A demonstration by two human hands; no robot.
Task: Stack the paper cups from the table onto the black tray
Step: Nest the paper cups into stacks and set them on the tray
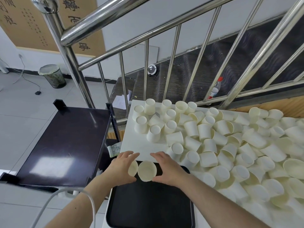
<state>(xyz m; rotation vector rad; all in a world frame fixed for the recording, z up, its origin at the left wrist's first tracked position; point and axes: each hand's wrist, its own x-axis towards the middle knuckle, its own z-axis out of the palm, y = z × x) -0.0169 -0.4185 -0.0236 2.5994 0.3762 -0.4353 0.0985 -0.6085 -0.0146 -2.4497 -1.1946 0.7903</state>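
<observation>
Your black tray [150, 206] lies nearest you on the white table [139, 145], its long axis running away from you, its surface bare. Over the tray's far end your two hands meet, each with a cup. Your left hand [122, 168] curls its thumb and fingers round a cup [133, 167] seen nearly side-on, its mouth turned toward the right. Your right hand [166, 168] grips a second cup [146, 171] with fingers over its far side and thumb at its near rim; this cup's open mouth faces up at you, so its axis points roughly toward the camera. The two cups sit just beside each other, rims near or touching; you cannot tell which.

Beyond and to the right, the table is heaped with loose cups [230, 145], most lying on their sides and pointing every way, a few upside down at the far left corner. Left of the table stands a dark cart [65, 145] with a glossy top. Farther off rises a steel stair railing [115, 23], a bottle [215, 88] behind it on the stairs, and a bin [52, 76] on the tiled floor.
</observation>
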